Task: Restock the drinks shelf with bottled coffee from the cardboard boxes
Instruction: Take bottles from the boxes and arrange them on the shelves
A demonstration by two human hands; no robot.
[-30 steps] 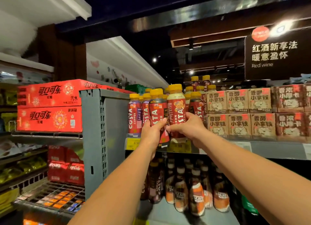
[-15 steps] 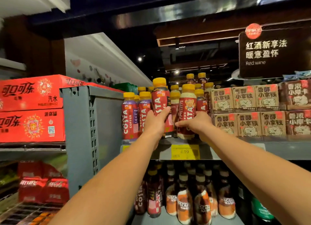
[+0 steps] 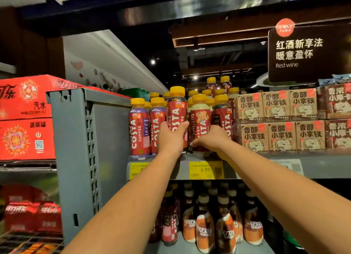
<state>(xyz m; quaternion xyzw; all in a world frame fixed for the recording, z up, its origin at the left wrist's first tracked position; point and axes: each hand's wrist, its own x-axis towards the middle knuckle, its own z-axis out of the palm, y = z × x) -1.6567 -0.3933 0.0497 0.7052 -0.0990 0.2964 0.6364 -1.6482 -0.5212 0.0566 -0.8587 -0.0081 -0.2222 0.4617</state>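
Note:
Both arms reach up to the grey drinks shelf (image 3: 182,170). My left hand (image 3: 171,137) grips a red Costa coffee bottle (image 3: 176,111) with a yellow cap, held slightly higher than its neighbours. My right hand (image 3: 210,137) wraps the lower part of a second Costa bottle (image 3: 201,118), red with a cream shoulder, standing at the shelf's front edge. More yellow-capped Costa bottles (image 3: 138,126) stand in rows to the left and behind. No cardboard stock box is in view.
Brown latte carton packs (image 3: 281,120) are stacked right of the bottles. A grey slotted shelf end panel (image 3: 76,139) stands left, with red cola cases (image 3: 26,118) beyond it. Nescafe bottles (image 3: 205,231) fill the shelf below. A yellow price tag (image 3: 206,170) hangs on the shelf lip.
Both hands have pushed their bottles further onto the shelf among the others. The left bottle has risen above the row. My view has shifted closer and to the right.

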